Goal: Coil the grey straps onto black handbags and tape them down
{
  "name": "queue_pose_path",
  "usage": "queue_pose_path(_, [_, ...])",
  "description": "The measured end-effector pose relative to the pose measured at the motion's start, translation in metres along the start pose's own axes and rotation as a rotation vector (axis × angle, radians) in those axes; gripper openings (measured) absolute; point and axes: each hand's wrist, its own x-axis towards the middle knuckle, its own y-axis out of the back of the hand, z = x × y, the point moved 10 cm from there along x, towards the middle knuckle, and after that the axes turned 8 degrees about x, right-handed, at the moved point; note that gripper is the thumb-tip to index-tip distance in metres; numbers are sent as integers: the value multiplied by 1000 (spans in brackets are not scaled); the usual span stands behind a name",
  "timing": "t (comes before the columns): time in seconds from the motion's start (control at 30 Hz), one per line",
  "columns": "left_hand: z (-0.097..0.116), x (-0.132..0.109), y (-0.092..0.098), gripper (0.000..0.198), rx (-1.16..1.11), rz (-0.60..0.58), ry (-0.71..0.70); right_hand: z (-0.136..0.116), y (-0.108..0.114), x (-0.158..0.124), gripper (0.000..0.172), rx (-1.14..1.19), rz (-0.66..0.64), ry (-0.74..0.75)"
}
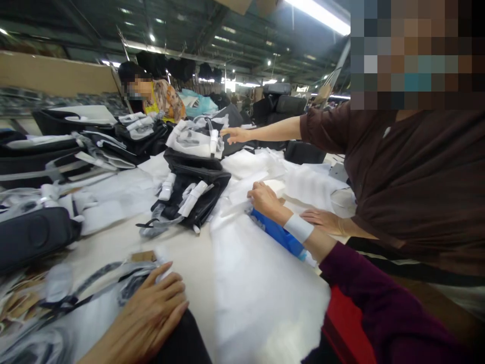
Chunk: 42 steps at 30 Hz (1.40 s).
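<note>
Near the bottom left, my left hand (pixel 151 306) rests on a black bag (pixel 185 336) with its fingers stretched out; wrapped straps lie beside it. My right hand (pixel 267 202), with a pale band at the wrist, pinches the edge of a white sheet (pixel 257 283) that hangs down toward the front of the table. A blue item (pixel 275 230) shows just under my right wrist. Ahead, a black bag (pixel 197 192) with white-wrapped handles lies on the table (pixel 185 253).
A person in a brown top (pixel 417 187) stands at the right, one arm stretched across the table, the other hand (pixel 322 220) beside my right wrist. Another person (pixel 166 98) is at the back left. Black bags (pixel 34 232) line the left side. Something red (pixel 346 323) shows below my right arm.
</note>
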Motion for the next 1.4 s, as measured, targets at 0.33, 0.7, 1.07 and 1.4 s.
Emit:
queue_pose_path(0.33, [2,8,-7,27,-51,-232,7,-59,92,-89,29,489,203,272])
queue_pose_path(0.7, [6,10,-36,39,6,-360,-78,-172,-21,-173,24,277,-226,726])
queue_pose_path(1.07, [6,15,-36,29,-105,-347,-26,-179,-120,-192,54,1600,-608,-212])
queue_pose_path(1.4, [5,9,-16,28,-213,-311,-50,-188,-133,-197,66,2111,-608,-544])
